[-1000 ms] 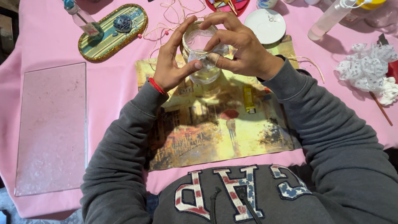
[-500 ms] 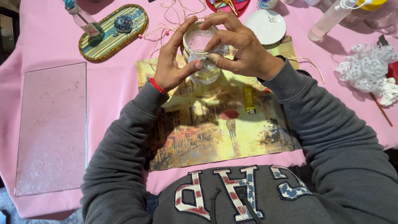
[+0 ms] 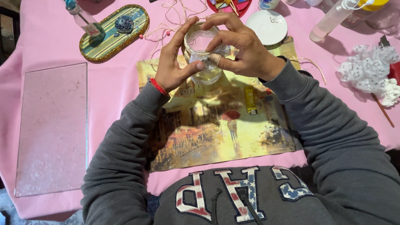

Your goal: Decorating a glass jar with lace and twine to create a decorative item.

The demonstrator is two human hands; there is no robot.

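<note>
In the head view, a clear glass jar (image 3: 203, 56) stands in the upper middle of the frame, on the top edge of a painted street-scene mat (image 3: 221, 121) that lies on the pink tablecloth (image 3: 116, 87). Both hands close around the jar. The left hand (image 3: 173, 62), with a red thread bracelet (image 3: 158, 86) at the wrist, curls against the jar's left side, its thumb pressing the front wall. The right hand (image 3: 239, 48) arches over the jar's mouth, fingers bent down onto the rim and thumb meeting the left thumb on a strip of translucent lace-like ribbon (image 3: 208, 62) at the glass; whether the ribbon runs all the way round the jar cannot be told.

A yellow lighter (image 3: 250, 100) lies on the mat, below the right wrist. In the upper left sits an oval glitter-edged tray (image 3: 114, 33) bearing a small bottle (image 3: 83, 18), and a rectangular glass pane (image 3: 52, 129) lies along the left side. A white round lid (image 3: 266, 26) sits above the right hand, a clear squeeze bottle (image 3: 333, 18) is in the upper right, and a heap of white lace (image 3: 368, 68) lies at the right edge. Thin cord (image 3: 166, 21) loops behind the jar.
</note>
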